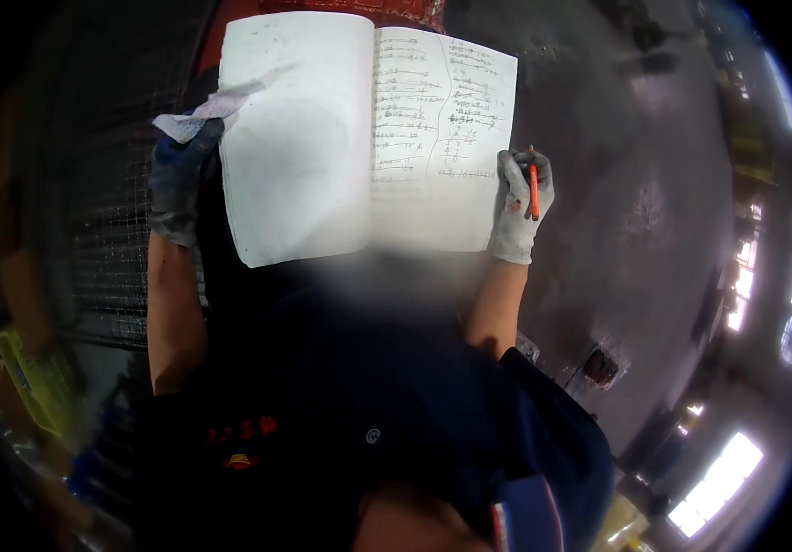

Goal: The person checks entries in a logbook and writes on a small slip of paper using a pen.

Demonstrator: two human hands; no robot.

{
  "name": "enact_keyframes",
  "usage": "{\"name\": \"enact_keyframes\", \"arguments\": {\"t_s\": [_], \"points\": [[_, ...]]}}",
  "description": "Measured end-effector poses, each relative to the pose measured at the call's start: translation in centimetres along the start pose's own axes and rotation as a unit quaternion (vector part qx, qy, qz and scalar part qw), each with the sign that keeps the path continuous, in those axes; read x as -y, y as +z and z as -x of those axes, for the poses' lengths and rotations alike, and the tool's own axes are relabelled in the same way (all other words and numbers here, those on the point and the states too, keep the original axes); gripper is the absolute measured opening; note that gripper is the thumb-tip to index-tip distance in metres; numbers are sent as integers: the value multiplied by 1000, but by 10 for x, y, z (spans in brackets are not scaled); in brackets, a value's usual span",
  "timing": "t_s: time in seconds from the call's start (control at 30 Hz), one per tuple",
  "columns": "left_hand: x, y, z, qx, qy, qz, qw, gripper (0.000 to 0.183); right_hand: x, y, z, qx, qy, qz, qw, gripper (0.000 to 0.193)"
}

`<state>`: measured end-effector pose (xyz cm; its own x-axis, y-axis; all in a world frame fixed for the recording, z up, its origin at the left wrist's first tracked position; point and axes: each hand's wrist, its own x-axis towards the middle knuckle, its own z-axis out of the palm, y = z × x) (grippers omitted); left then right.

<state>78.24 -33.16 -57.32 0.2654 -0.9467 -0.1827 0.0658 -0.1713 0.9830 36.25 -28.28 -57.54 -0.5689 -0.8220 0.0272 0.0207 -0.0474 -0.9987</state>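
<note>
An open notebook (300, 138) lies in front of me, its left page mostly blank and its right page covered in handwriting, much of it crossed out. Beside its left edge, my left hand (182, 175), in a dark-stained glove, is closed on a crumpled slip of paper (195, 120) whose end reaches over the left page. At the right edge, my right hand (517, 207) wears a grey-white glove. It is closed around an orange pen (534, 189), held upright beside the written page.
Something red (405, 13) shows behind the notebook's top edge. On the left is a dark gridded surface (101, 230), with a yellow crate (32, 382) below it. A wide grey surface (635, 184) spreads to the right, with a small rusty block (601, 365) near my right elbow.
</note>
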Motion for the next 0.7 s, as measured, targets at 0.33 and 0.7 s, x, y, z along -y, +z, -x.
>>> {"name": "enact_keyframes", "arguments": {"t_s": [0.33, 0.7], "points": [[-4, -2, 3, 6, -30, 15, 999, 22, -5, -1, -1, -3, -4, 27, 1000, 17], [0, -5, 0, 10, -32, 8, 999, 24, -18, -7, -5, -1, 2, 25, 1000, 18]]}}
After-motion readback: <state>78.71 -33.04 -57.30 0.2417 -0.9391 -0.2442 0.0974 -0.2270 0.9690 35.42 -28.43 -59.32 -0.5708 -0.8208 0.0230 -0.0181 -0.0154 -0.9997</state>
